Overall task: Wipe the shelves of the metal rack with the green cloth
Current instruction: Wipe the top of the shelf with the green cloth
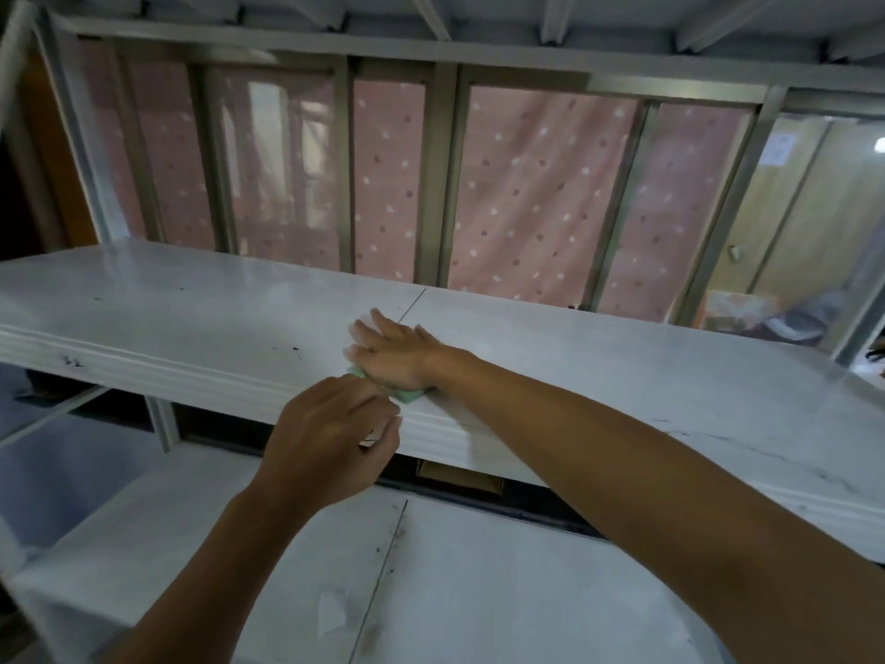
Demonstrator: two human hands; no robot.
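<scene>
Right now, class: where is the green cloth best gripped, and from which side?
Pinch the green cloth by its exposed near corner, coming from the shelf front: the right hand lies flat over the rest, leaving only that edge free.

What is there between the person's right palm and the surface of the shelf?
The green cloth lies there, pressed flat on the shelf under the right hand; only its near edge shows beside the wrist, in the head view.
</scene>
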